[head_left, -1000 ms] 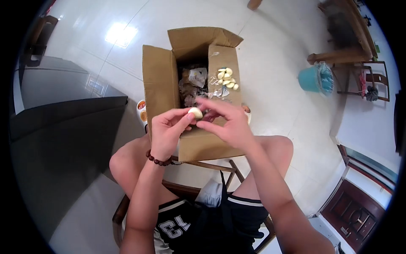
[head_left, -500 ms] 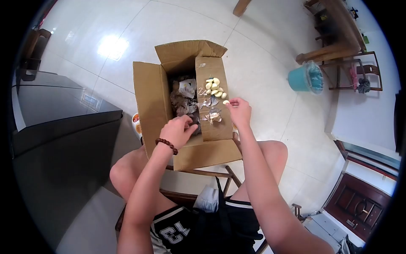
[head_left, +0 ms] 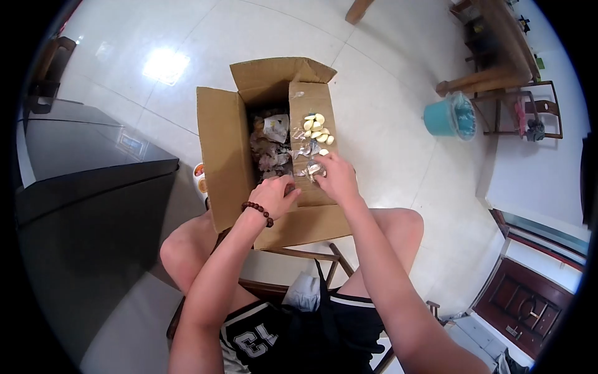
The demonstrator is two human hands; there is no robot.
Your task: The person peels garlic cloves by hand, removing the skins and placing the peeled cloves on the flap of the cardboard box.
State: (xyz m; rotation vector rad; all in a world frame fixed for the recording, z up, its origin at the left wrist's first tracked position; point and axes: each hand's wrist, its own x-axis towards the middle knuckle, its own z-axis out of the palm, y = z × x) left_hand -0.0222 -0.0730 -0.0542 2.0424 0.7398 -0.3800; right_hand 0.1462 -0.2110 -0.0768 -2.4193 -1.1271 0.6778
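Note:
Peeled garlic cloves point(head_left: 316, 128) lie in a cluster on the right flap of a cardboard box point(head_left: 222, 149). One more clove point(head_left: 323, 152) rests lower on that flap, just above my right index finger. My right hand point(head_left: 338, 179) reaches down over the flap, thumb and index finger apart on either side of some garlic pieces with papery skin point(head_left: 313, 171). Over the box's near opening, my left hand point(head_left: 272, 195) has loosely bent fingers, with a gap between thumb and index finger. Nothing held shows in it. Garlic skins point(head_left: 271, 156) fill part of the box.
The box stands between my knees, before a wooden chair frame point(head_left: 305, 254). A dark glossy cabinet point(head_left: 99, 206) is at the left. On the tiled floor at the right stands a turquoise bucket point(head_left: 440, 118) with a plastic liner, near wooden furniture legs point(head_left: 479, 81).
My right hand has moved down and left to the garlic pieces, leaving the clove it pinched on the flap. My left hand has shifted slightly right and down.

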